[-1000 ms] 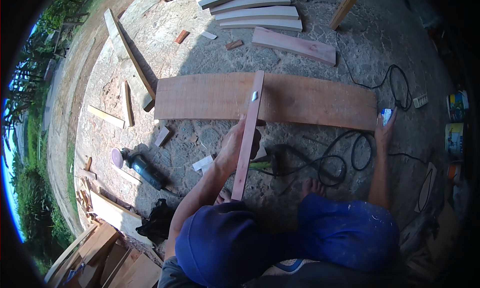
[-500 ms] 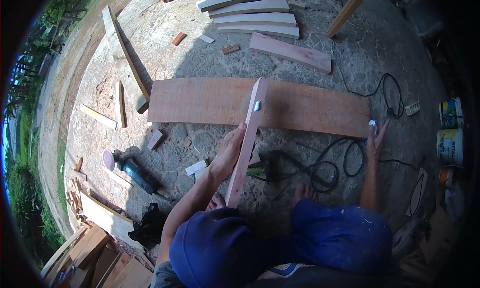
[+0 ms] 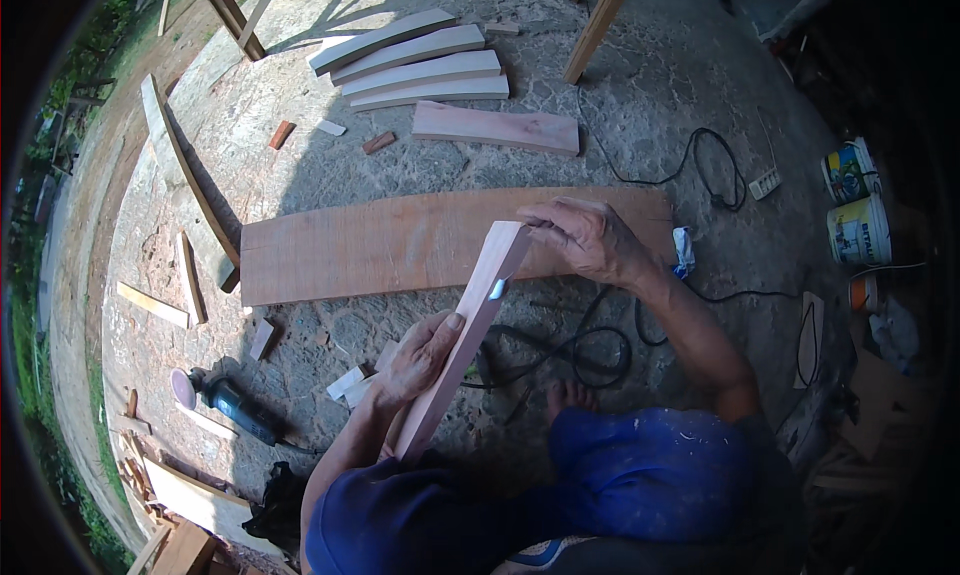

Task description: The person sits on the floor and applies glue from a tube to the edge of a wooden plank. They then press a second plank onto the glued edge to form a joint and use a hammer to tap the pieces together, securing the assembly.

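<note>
A pale, narrow piece of wood (image 3: 477, 325) slants up from near my knees, over the near edge of a wide brown board (image 3: 370, 240) on the ground. Wrapped around its lower middle, my left hand (image 3: 422, 360) holds it with the thumb along the edge. My right hand (image 3: 588, 240) has its bent fingers on the far end of the piece; part of this grip is hidden. A white blob (image 3: 497, 289) sits on the right face of the wood. Beside the board's right end lies a crumpled white-and-blue packet or tube (image 3: 684, 250).
Several curved pale wood pieces (image 3: 420, 65) lie beyond the board, near another plank (image 3: 495, 128). A power tool with a round disc (image 3: 240, 410) rests at left. Black cable (image 3: 590, 360) loops before my feet. Buckets (image 3: 858, 230) stand at right.
My right hand has left the white packet and come across to the far end of the wood piece. The wood still rests in my left hand. The whole view has shifted.
</note>
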Demonstrator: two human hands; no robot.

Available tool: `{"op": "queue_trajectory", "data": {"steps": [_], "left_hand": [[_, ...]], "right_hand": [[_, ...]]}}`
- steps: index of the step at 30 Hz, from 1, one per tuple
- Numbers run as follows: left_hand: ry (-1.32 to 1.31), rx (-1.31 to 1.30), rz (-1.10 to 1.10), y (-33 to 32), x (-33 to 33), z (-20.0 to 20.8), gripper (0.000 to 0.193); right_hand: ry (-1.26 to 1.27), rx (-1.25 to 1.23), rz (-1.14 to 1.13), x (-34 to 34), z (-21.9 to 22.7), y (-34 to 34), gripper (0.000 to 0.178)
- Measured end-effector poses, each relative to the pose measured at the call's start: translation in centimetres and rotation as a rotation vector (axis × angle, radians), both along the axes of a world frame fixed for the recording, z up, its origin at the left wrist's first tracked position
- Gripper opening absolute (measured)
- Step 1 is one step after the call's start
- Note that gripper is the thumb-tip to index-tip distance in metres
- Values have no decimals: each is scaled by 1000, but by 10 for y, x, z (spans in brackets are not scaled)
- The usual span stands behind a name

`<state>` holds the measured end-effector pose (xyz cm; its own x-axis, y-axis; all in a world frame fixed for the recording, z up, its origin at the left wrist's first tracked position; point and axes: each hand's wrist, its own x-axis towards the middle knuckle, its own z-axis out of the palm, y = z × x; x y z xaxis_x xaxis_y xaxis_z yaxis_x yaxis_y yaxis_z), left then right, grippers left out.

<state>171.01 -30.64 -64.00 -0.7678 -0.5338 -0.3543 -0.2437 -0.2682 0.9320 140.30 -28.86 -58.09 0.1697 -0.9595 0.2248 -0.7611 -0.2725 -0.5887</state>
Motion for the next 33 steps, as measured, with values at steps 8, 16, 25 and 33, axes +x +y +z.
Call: {"op": "queue_trajectory", "data": {"steps": [8,16,25,33], "left_hand": [[-15,21,-55,4,7,12,49],[-34,341,228,-7,-3,16,59],[-115,209,196,-3,1,17,64],[-116,206,173,-1,2,20,63]], "right_hand": [[-503,516,-19,-6,-9,-16,25],[39,11,-216,25,-17,20,41],[477,-65,145,70,-34,42,75],[485,17,78,48,-31,29,75]]}}
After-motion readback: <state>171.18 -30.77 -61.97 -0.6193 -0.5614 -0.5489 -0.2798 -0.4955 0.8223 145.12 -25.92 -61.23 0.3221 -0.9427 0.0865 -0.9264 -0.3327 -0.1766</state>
